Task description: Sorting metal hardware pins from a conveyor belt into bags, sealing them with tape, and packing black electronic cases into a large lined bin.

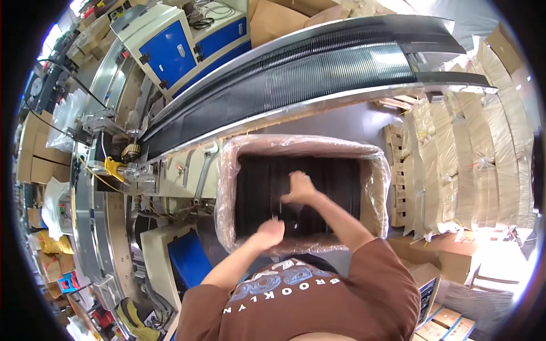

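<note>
A cardboard box (372, 196) lined with clear plastic film (227, 219) stands right in front of me. Dark, flat black pieces (335, 187) lie inside it, their exact kind too dark to make out. Over the middle of them is my right hand (300, 187), thumb held apart from the fingers, with nothing visible in it. My left hand (271, 233) is near the box's front wall, lower and further left. Its fingers look curled together, and whatever they may hold is hidden.
Beyond the box a long metal-sided conveyor (273, 91) carries rows of thin black pieces. A grey bench with a wrench (203, 173) stands to the left. Film-wrapped flat cartons (455, 165) are stacked at the right. Blue-doored cabinets (168, 54) stand at the back.
</note>
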`<action>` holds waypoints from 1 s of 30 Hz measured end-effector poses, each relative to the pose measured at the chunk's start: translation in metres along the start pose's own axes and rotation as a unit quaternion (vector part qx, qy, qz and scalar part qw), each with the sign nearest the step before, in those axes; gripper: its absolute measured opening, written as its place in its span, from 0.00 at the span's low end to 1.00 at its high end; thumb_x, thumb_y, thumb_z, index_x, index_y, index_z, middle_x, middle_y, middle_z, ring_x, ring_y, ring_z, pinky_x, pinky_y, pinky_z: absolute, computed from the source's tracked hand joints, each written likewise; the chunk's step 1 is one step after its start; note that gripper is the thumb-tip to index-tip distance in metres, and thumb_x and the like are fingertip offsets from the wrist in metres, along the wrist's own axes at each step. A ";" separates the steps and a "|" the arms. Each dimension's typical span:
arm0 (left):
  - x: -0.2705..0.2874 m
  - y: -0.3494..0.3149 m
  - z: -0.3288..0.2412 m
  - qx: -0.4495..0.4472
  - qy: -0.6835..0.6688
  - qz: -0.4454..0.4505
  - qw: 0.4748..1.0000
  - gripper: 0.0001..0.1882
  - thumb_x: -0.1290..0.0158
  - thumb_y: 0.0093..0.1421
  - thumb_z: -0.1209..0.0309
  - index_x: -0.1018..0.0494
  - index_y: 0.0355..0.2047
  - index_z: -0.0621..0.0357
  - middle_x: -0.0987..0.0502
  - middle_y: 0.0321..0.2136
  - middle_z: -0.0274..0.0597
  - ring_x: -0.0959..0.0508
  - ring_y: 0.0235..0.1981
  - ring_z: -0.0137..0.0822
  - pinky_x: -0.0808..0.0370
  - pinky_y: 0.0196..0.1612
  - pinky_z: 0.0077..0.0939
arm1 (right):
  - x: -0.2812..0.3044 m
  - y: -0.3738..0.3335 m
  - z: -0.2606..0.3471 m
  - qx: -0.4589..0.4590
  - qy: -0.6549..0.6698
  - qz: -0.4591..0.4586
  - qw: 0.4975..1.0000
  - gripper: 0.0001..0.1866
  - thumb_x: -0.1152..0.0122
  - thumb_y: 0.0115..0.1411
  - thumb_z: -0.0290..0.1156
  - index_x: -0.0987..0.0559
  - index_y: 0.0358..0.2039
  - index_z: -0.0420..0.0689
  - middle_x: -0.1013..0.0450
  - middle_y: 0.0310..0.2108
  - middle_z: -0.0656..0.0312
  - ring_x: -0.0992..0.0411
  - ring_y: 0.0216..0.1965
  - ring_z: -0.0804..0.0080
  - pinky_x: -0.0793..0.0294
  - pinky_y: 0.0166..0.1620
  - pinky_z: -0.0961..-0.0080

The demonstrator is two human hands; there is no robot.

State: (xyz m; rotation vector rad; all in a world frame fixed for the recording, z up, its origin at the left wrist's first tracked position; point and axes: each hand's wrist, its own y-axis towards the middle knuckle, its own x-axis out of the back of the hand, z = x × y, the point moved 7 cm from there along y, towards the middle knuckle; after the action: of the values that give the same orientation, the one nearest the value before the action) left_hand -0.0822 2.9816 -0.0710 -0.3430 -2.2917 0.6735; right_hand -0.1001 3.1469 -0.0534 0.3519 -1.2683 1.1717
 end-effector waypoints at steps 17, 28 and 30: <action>0.098 -0.082 -0.058 -0.016 -0.747 0.038 0.663 0.10 0.50 0.58 0.71 0.30 0.37 0.65 0.27 0.30 0.37 0.26 0.30 0.28 0.28 0.34 0.26 | 0.093 -0.140 0.090 0.091 0.886 0.104 0.443 0.59 0.37 0.33 0.65 0.44 0.58 0.37 0.40 0.54 0.51 0.37 0.53 0.58 0.37 0.56 0.58; 0.086 -0.091 -0.125 -0.130 -0.860 0.160 0.467 0.24 0.50 0.56 0.70 0.39 0.53 0.64 0.32 0.49 0.43 0.31 0.51 0.38 0.36 0.53 0.36 | 0.115 -0.160 0.109 0.124 0.889 0.004 0.441 0.49 0.56 0.47 0.70 0.45 0.59 0.43 0.46 0.58 0.45 0.48 0.60 0.52 0.45 0.60 0.59; 0.093 -0.087 -0.127 -0.123 -0.864 0.151 0.464 0.24 0.50 0.56 0.70 0.39 0.53 0.64 0.32 0.49 0.44 0.31 0.50 0.38 0.35 0.53 0.36 | 0.123 -0.158 0.100 0.128 0.889 -0.010 0.439 0.49 0.51 0.46 0.66 0.45 0.59 0.42 0.47 0.58 0.46 0.48 0.60 0.53 0.46 0.60 0.59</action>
State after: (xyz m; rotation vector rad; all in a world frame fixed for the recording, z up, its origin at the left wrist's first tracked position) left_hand -0.0636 2.9955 0.1075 -0.0852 -4.4426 1.0981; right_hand -0.0427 3.0619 0.1453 -0.6569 0.8468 0.9300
